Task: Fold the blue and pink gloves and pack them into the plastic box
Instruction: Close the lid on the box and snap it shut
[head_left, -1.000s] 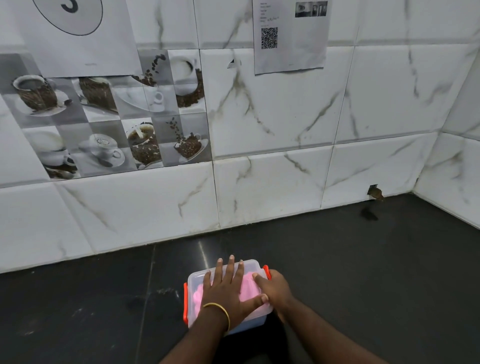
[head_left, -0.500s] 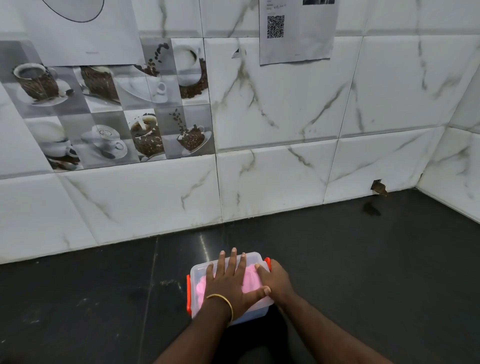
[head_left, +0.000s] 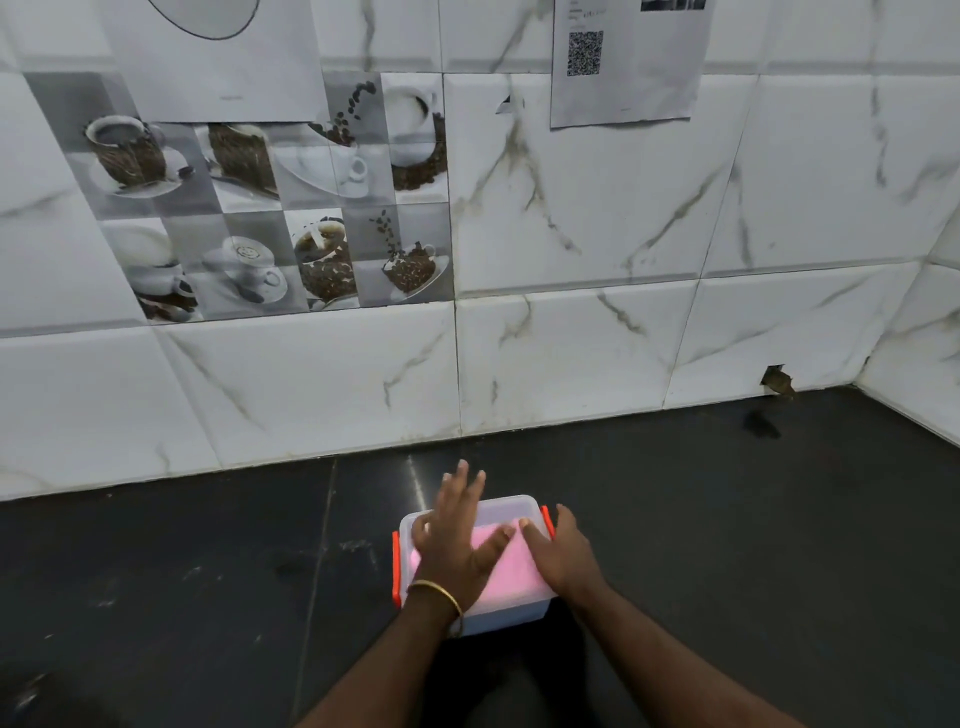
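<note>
A clear plastic box with orange side clips stands on the dark counter, its lid on. Pink glove fabric shows through the lid. No blue glove can be made out. My left hand lies flat over the lid's left half, fingers straight and spread, reaching past the far edge. A gold bangle sits on that wrist. My right hand rests on the lid's right side, thumb on top and fingers down along the right clip.
The dark stone counter stretches left and right of the box. A white marble-tiled wall rises close behind, meeting a side wall at the right corner. A small brown chipped hole marks the wall base at right.
My left hand has lifted its fingers and slid forward over the lid, uncovering more pink. The right hand has shifted a little to the box's right edge. The view has tilted slightly.
</note>
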